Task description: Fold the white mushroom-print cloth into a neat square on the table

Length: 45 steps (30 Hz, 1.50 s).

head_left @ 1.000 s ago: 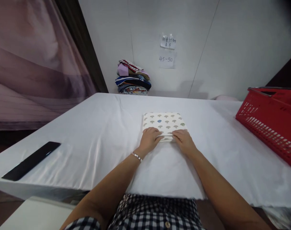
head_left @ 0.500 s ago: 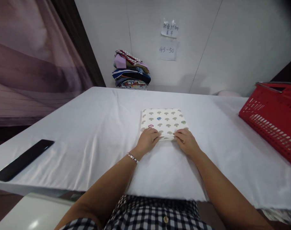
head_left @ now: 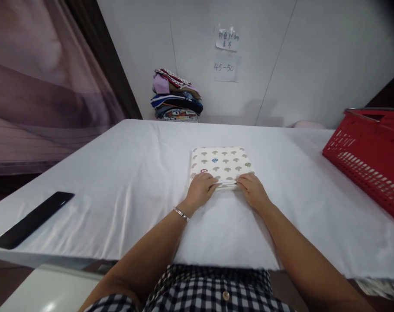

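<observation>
A white cloth with a mushroom print (head_left: 220,161), folded into a flat square of several layers, lies on the white-covered table (head_left: 145,173). My left hand (head_left: 201,189) grips its near left corner, thumb toward the near edge and fingers on top. At the near right corner, my right hand (head_left: 253,189) pinches the layered edge the same way. Both hands are closed on the cloth. The near edge of the fold shows between them, and the corners under my fingers are hidden.
A red plastic basket (head_left: 362,151) stands on the table at the right. Folded fabrics (head_left: 177,95) are piled by the far wall. A long black flat object (head_left: 33,221) lies at the left front. Two paper notes (head_left: 225,67) hang on the wall, and a pink curtain (head_left: 47,95) is at left.
The view has shifted slightly. My hands stay on the same near corners of the folded cloth, with only a slight change at its near edge.
</observation>
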Each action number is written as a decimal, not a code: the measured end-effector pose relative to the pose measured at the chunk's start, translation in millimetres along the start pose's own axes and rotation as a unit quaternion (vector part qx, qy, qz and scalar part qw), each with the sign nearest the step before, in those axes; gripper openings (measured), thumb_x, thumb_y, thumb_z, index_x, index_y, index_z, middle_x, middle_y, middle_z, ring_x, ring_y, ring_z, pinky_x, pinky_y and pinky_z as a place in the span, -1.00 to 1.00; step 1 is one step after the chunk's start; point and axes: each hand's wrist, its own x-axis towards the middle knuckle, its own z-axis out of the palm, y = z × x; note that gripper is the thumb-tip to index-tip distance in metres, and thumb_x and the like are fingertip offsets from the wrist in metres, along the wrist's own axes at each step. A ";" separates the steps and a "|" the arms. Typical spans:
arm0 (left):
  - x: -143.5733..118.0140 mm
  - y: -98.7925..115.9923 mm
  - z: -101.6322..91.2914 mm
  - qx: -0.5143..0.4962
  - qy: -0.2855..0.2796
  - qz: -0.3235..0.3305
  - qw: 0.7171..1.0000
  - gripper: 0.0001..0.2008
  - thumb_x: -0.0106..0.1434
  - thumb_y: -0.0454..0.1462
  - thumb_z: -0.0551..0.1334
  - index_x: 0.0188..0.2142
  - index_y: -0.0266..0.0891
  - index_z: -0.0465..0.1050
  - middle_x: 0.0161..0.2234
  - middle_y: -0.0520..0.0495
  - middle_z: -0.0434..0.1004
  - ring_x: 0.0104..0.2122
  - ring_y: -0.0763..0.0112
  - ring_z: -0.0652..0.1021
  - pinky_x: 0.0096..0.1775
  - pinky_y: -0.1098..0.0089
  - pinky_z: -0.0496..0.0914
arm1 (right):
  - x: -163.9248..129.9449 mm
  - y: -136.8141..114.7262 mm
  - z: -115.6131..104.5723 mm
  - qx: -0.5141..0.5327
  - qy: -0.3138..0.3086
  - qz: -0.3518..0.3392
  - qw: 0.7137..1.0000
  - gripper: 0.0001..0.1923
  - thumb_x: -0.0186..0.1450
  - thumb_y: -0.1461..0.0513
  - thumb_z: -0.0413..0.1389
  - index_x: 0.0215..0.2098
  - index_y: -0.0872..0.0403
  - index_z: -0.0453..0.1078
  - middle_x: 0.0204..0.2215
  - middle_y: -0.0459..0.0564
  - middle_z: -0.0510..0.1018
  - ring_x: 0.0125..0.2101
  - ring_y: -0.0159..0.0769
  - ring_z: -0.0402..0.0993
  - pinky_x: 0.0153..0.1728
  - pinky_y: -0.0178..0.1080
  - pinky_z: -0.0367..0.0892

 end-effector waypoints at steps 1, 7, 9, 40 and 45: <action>0.2 0.1 0.2 0.004 -0.002 -0.002 1.000 -0.81 0.32 -0.21 0.10 -0.28 -0.17 0.48 -0.34 -0.04 0.47 -0.29 0.35 0.42 -0.23 0.27 0.29 | 0.3 -0.5 0.4 -0.001 0.009 -0.002 1.000 -0.77 0.34 0.28 -0.05 -0.19 0.07 0.44 -0.27 0.06 0.50 -0.26 -0.19 0.34 -0.22 -0.10 0.31; 1.5 2.1 -1.6 0.012 -0.012 -0.004 1.000 -0.74 0.36 -0.22 0.03 -0.33 -0.19 0.46 -0.35 -0.04 0.47 -0.29 0.36 0.42 -0.21 0.27 0.27 | 0.9 -3.7 -2.6 -0.005 -0.014 -0.005 1.000 -0.78 0.33 0.28 -0.04 -0.21 0.05 0.45 -0.28 0.05 0.50 -0.27 -0.20 0.35 -0.24 -0.12 0.30; 1.1 2.4 -2.3 0.015 -0.020 0.001 1.000 -0.74 0.36 -0.21 0.02 -0.33 -0.19 0.45 -0.35 -0.04 0.47 -0.29 0.35 0.42 -0.21 0.27 0.27 | 0.3 -3.8 -5.4 0.004 -0.029 -0.005 1.000 -0.78 0.31 0.28 -0.02 -0.19 0.03 0.45 -0.26 0.05 0.49 -0.25 -0.19 0.35 -0.22 -0.11 0.31; -6.4 8.6 1.7 0.058 -0.009 0.037 0.998 -0.69 0.23 -0.46 0.03 -0.23 -0.14 0.48 -0.05 -0.09 0.43 -0.09 0.32 0.42 -0.11 0.25 0.36 | -3.6 6.9 4.0 -0.010 -0.007 0.001 1.000 -0.77 0.32 0.28 -0.01 -0.19 0.01 0.48 -0.27 0.02 0.52 -0.27 -0.20 0.36 -0.24 -0.12 0.32; -6.1 11.8 2.6 0.088 -0.024 0.022 0.996 -0.79 0.26 -0.36 0.11 -0.22 -0.12 0.49 -0.04 -0.08 0.43 -0.08 0.27 0.42 -0.07 0.20 0.35 | -2.1 4.5 2.1 -0.009 -0.004 -0.004 1.000 -0.77 0.32 0.28 -0.02 -0.20 0.02 0.48 -0.29 0.03 0.52 -0.28 -0.20 0.36 -0.26 -0.13 0.32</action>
